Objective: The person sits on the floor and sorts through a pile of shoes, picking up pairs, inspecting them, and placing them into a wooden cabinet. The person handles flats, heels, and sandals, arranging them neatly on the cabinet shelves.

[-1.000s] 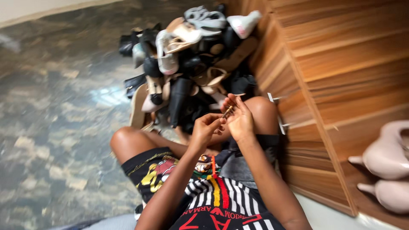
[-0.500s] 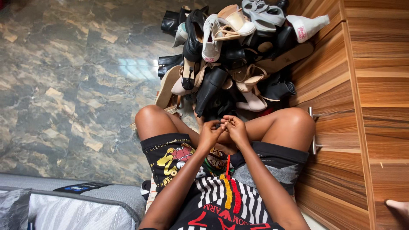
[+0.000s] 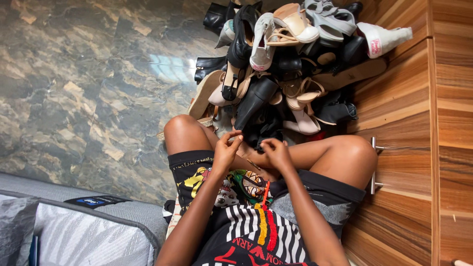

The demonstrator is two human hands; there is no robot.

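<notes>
I sit cross-legged on the floor with both hands in front of my lap. My left hand (image 3: 226, 149) is raised a little, its thumb and fingertips pinched together; I can make out nothing between them. My right hand (image 3: 277, 153) is curled shut just to the right, a short way apart from the left. A small thin brown stick (image 3: 254, 164) pokes out from under the right hand toward the left. A pile of shoes (image 3: 276, 64) lies directly beyond my knees.
A wooden cabinet (image 3: 409, 98) with a metal handle (image 3: 373, 165) runs along the right, touching my right knee. Marbled stone floor (image 3: 88, 88) spreads to the left. A grey padded cushion (image 3: 74, 231) lies at the lower left.
My hands were joined around the small stick; now the left hand has pulled away to the left and up, pinched. The view has shifted down slightly.
</notes>
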